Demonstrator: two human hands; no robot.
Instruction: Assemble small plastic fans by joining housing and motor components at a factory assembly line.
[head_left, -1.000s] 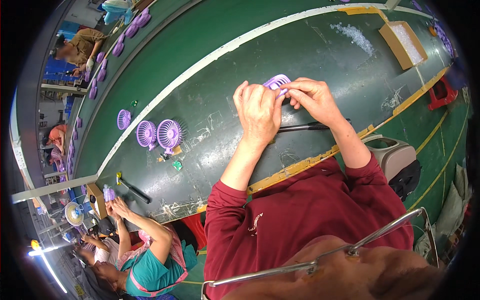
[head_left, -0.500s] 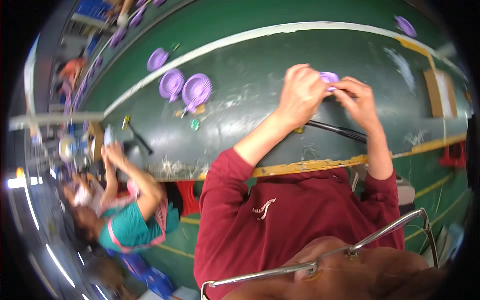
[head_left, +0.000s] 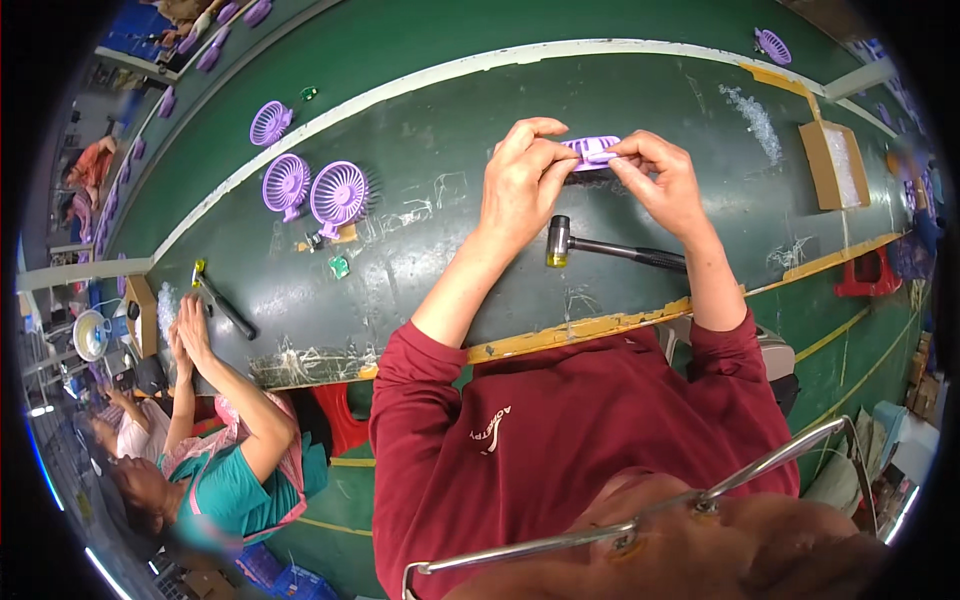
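A round, slatted purple fan housing (head_left: 592,142) is held edge-on above the bench between my two hands. My left hand (head_left: 520,185) pinches its left side between thumb and fingers. The fingertips of my right hand (head_left: 662,182) close on the right side, at a small pale-purple part on the housing's near face. Whether that part is separate I cannot tell. Just below the hands lies a mallet with a black and yellow head (head_left: 557,243), its dark handle (head_left: 640,256) running right under my right wrist.
Several purple fan housings (head_left: 340,193) lie at left, near a small green circuit board (head_left: 340,266). Farther right are scattered clear bits (head_left: 755,122) and a cardboard box (head_left: 835,165). A co-worker in a teal top (head_left: 250,430) sits at left, beside another mallet (head_left: 228,305).
The whole view has shifted, with bench things now farther left. My left hand has turned so more of the housing shows between my hands. The mallet's head has come into sight.
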